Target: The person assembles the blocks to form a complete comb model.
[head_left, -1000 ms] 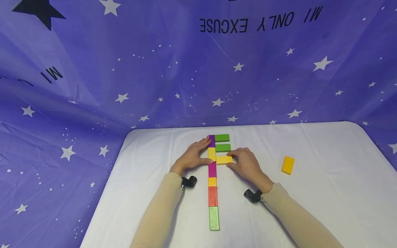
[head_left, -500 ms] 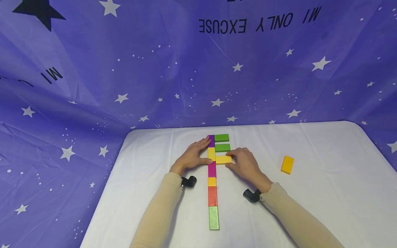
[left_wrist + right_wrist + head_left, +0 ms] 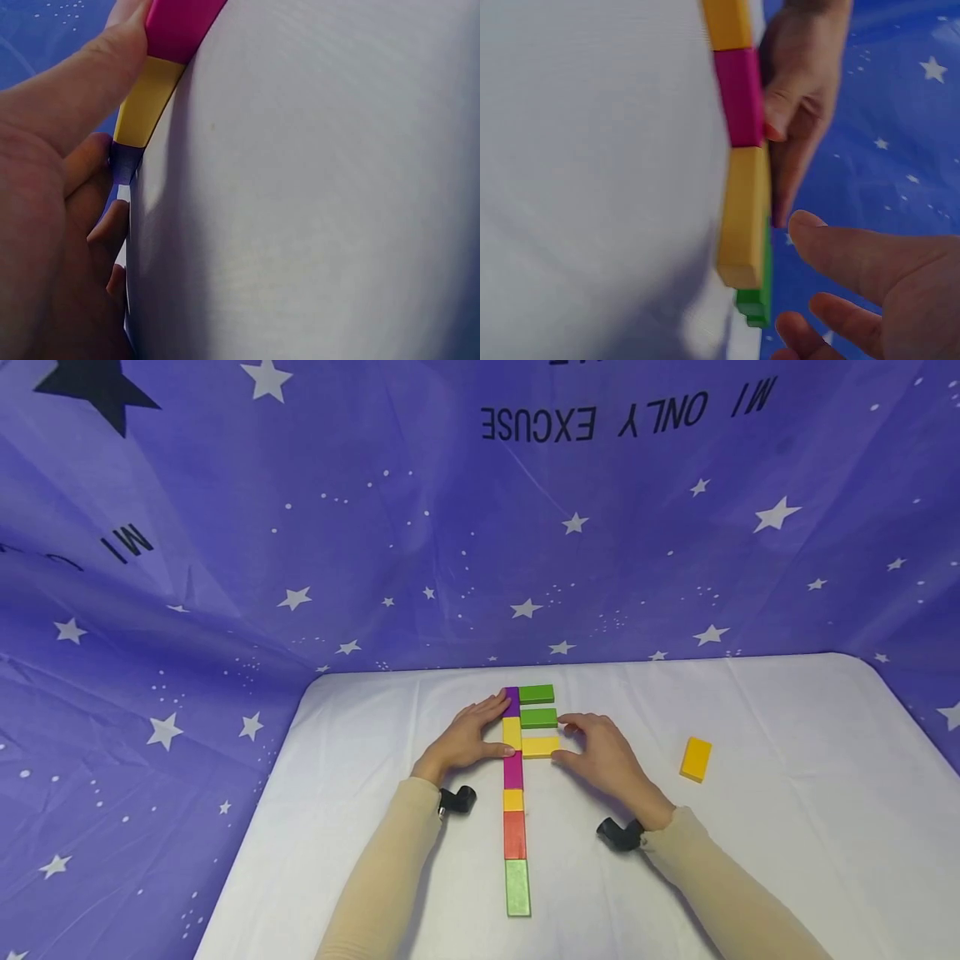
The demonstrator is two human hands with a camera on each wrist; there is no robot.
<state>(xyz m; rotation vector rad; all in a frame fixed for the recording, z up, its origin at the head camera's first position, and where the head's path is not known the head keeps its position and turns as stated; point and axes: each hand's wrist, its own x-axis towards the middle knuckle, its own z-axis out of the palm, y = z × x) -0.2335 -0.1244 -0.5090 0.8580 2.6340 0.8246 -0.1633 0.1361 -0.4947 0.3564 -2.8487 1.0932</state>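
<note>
A column of coloured blocks runs down the white table. My left hand (image 3: 465,739) lies along its left side, fingers extended to the purple block (image 3: 513,697). Its thumb rests where the upper yellow block (image 3: 512,732) meets the magenta block (image 3: 513,770). Two green blocks (image 3: 537,694) and a crosswise yellow block (image 3: 540,747) stick out rightward from the column. My right hand (image 3: 603,756) holds nothing, thumb and fingers spread beside the crosswise yellow block's outer end. In the right wrist view a gap shows between its thumb and this yellow block (image 3: 742,214).
Lower in the column lie a small yellow block (image 3: 513,800), a red block (image 3: 514,835) and a light green block (image 3: 517,887). A loose orange-yellow block (image 3: 696,759) lies on the table (image 3: 787,827) to the right. A starry blue cloth (image 3: 420,543) hangs behind.
The crosswise yellow block has slid slightly left against the column. My right hand has let go of it, spread its fingers and drawn back a little to the right. My left hand stays put.
</note>
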